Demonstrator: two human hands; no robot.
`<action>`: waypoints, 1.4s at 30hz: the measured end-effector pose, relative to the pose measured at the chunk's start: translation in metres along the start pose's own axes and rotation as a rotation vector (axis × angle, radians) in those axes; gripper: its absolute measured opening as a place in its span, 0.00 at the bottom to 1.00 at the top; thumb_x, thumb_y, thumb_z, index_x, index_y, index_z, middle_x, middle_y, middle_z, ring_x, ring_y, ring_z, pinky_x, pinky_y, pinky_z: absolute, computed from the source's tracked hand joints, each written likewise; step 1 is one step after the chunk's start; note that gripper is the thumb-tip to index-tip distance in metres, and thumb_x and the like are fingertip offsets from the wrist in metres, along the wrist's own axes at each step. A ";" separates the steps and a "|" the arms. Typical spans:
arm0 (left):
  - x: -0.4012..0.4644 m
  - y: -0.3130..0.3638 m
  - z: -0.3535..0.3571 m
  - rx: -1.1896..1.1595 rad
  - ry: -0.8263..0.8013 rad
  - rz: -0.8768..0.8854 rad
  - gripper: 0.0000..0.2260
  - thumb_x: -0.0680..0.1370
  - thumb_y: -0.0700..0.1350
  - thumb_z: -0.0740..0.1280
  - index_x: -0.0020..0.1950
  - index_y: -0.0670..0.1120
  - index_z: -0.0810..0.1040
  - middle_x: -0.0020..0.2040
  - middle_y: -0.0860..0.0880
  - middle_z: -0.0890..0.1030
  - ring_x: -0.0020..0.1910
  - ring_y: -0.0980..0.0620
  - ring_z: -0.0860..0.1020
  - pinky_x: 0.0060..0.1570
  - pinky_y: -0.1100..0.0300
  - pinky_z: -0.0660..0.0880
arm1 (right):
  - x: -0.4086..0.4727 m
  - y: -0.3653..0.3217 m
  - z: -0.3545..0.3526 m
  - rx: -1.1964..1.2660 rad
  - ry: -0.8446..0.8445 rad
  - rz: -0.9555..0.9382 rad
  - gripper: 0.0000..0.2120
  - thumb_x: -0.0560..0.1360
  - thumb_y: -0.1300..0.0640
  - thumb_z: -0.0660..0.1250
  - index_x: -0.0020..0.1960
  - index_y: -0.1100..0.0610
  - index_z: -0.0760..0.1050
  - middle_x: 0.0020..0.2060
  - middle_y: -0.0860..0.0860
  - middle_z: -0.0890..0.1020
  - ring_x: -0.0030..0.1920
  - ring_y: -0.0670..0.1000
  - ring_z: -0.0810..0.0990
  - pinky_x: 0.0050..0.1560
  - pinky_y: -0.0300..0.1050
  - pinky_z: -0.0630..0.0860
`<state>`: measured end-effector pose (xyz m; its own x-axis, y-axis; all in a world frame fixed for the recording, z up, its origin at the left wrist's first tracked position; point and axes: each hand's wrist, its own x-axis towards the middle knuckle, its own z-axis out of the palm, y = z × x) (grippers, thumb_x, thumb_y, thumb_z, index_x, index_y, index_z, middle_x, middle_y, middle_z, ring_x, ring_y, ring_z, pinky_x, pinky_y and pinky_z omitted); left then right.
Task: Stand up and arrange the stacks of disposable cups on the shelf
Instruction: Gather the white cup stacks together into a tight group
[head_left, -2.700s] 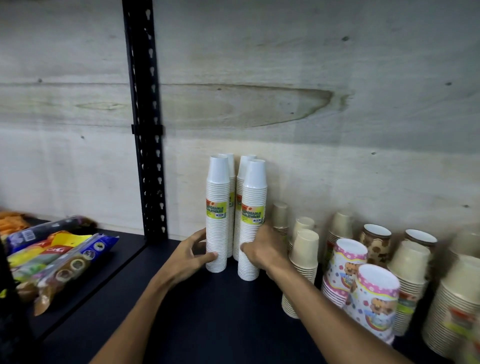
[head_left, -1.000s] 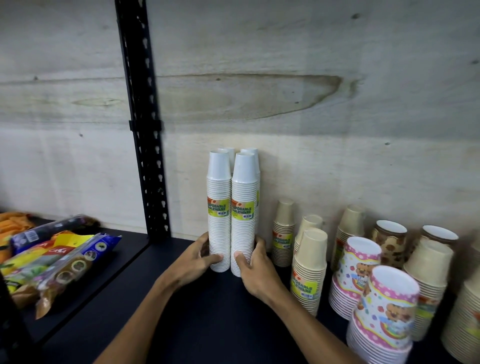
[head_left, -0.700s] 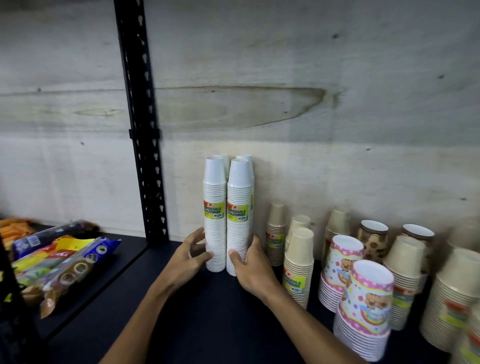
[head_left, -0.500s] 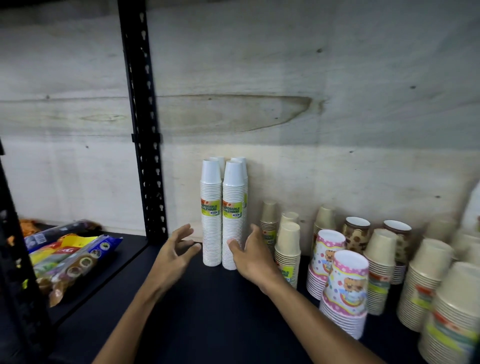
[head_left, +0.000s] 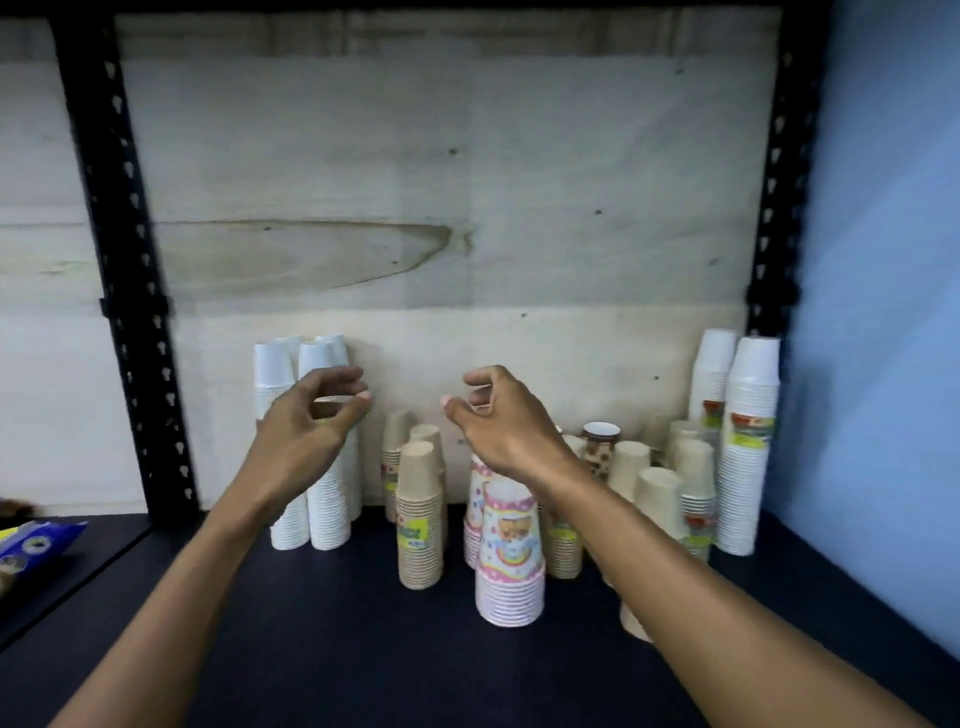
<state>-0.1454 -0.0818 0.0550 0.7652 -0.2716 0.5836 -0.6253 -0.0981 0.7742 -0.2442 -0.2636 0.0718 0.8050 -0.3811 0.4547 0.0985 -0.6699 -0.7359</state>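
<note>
White cup stacks (head_left: 291, 452) part-hid by left hand (head_left: 306, 421) | right hand (head_left: 498, 421) | both loosely curled, empty

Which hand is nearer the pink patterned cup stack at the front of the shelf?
Right. The right hand hangs above the pink cup stack; the left hand is off to its left, before the white cup stacks.

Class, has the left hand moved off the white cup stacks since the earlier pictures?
Yes. The left hand has lifted off the base of the white cup stacks, above the shelf.
</note>
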 end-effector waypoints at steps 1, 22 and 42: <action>0.003 0.007 0.014 0.001 -0.021 -0.005 0.13 0.78 0.46 0.69 0.63 0.51 0.78 0.54 0.55 0.82 0.53 0.56 0.81 0.55 0.56 0.77 | 0.000 0.007 -0.015 0.002 0.028 0.007 0.22 0.77 0.47 0.68 0.67 0.55 0.71 0.62 0.54 0.79 0.60 0.51 0.79 0.62 0.46 0.74; 0.098 0.107 0.334 0.063 -0.552 -0.037 0.24 0.74 0.56 0.70 0.66 0.46 0.74 0.62 0.45 0.80 0.59 0.46 0.79 0.62 0.48 0.75 | 0.035 0.169 -0.216 -0.214 0.624 0.259 0.36 0.71 0.48 0.75 0.72 0.59 0.65 0.66 0.62 0.73 0.68 0.62 0.70 0.69 0.58 0.67; 0.110 0.085 0.402 -0.070 -0.749 -0.034 0.29 0.75 0.44 0.73 0.74 0.50 0.64 0.52 0.47 0.79 0.51 0.49 0.79 0.53 0.49 0.80 | 0.020 0.258 -0.215 0.396 0.318 0.258 0.27 0.68 0.52 0.79 0.64 0.50 0.75 0.52 0.48 0.85 0.50 0.48 0.86 0.52 0.47 0.81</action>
<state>-0.1757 -0.5054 0.0867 0.4600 -0.8503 0.2558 -0.5727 -0.0640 0.8172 -0.3282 -0.5815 -0.0009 0.6220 -0.7152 0.3187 0.1833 -0.2628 -0.9473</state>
